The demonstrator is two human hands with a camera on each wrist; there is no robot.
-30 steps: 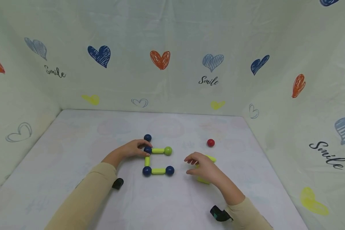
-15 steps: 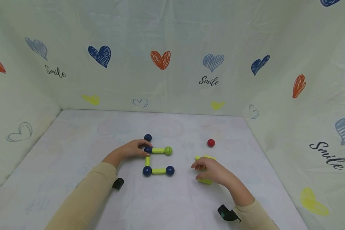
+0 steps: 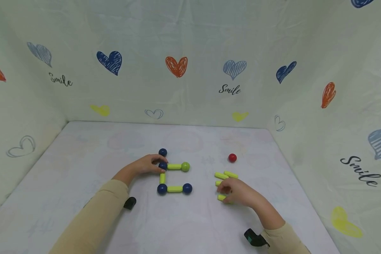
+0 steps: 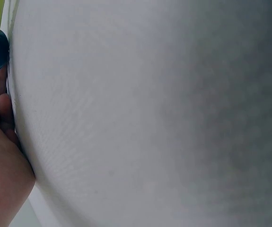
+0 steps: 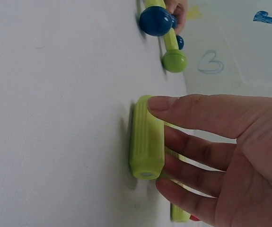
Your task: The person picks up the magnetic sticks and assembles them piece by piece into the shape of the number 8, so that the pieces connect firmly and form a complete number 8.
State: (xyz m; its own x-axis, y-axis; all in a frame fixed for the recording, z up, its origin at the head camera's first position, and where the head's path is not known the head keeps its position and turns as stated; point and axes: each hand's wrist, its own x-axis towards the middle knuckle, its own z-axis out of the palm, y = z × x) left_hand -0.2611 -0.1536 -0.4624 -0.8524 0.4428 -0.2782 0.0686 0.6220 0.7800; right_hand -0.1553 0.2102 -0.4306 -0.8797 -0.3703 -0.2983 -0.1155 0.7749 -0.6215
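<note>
My left hand (image 3: 146, 164) pinches a navy ball (image 3: 163, 165) at a corner of a joined shape of magnetic balls and yellow-green sticks. From that ball, one stick (image 3: 174, 166) leads to a green ball (image 3: 185, 166). Another stick (image 3: 162, 178) leads to a lower navy ball (image 3: 162, 189), which a further stick (image 3: 175, 189) joins to a navy ball (image 3: 187, 188). My right hand (image 3: 239, 193) is over loose sticks, fingers loosely bent. In the right wrist view, its thumb touches one loose stick (image 5: 146, 142) lying on the table, with the other fingers beyond it.
More loose sticks (image 3: 230, 174) lie just beyond the right hand. A red ball (image 3: 232, 157) sits farther back on the white table (image 3: 190, 225). Behind the left fingers is another navy ball (image 3: 163, 152). Cloth walls with hearts (image 3: 176, 67) surround the table.
My right hand has moved right and slightly nearer to me, down to the loose sticks, uncovering several of them. My left hand and the joined shape have stayed in place.
</note>
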